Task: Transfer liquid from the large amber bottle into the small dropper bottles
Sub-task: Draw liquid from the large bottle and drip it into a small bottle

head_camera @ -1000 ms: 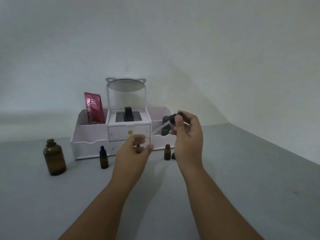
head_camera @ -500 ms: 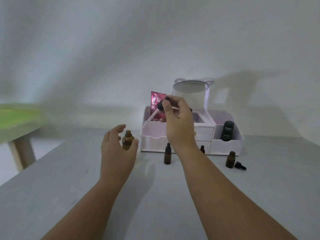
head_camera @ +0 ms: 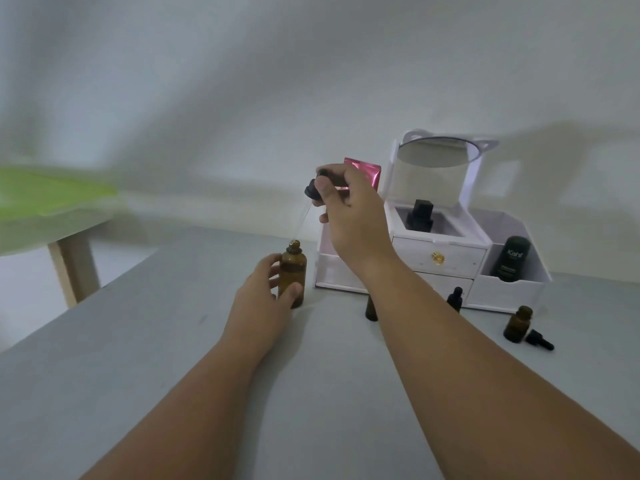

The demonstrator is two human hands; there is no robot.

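Home vanity spot: white cosmetics organizer [head_camera: 415, 253] w/ mirror [head_camera: 437, 153] on grey table [head_camera: 138, 375].

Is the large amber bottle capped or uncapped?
Uncapped. The large amber bottle shows a bare neck; the left hand grips it, the right hand holds a dropper above.

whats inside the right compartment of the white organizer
A black bottle stands upright in it. The front wall of the white organizer hides its base and the compartment floor.
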